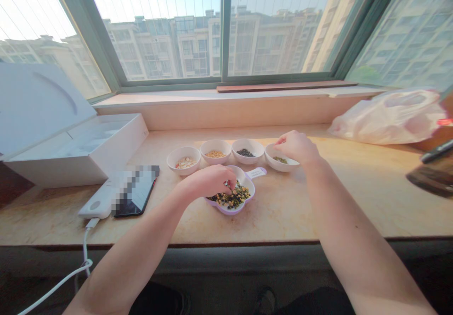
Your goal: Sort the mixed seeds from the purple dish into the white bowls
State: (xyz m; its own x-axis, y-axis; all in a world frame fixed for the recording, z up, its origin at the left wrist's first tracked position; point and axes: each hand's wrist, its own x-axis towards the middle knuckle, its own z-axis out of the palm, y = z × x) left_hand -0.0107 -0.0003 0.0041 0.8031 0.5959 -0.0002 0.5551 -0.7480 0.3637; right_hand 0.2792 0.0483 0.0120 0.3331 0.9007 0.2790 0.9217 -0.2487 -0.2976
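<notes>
Head view is looking forward and down across a pale marble window ledge (357, 211), with a green-framed window (222, 32) and apartment blocks filling the top of the frame. An open white cardboard box (76, 157) is sitting at the upper left, and a crumpled plastic bag (387, 119) is lying at the far right. Left of centre, a white power bank (95, 203) is sitting beside a smartphone (139, 197), which is partly pixelated, and a white charging cable (84, 253) is trailing down toward the lower left. Four small white bowls are lining up across the middle, the rightmost bowl (292, 163) holding green seeds. Nearer the person, a purple-rimmed dish (249, 197) is holding a mix of dark and yellow grains (231, 198). The hands are sorting or mixing these small grains by pinches. The left hand (208, 182) is sitting over the dish, its fingers together with their tips at the mix. The right hand (297, 147) is hovering at the rim of the rightmost bowl, fingers bunched together; whether either pinch is holding grains is hidden.
</notes>
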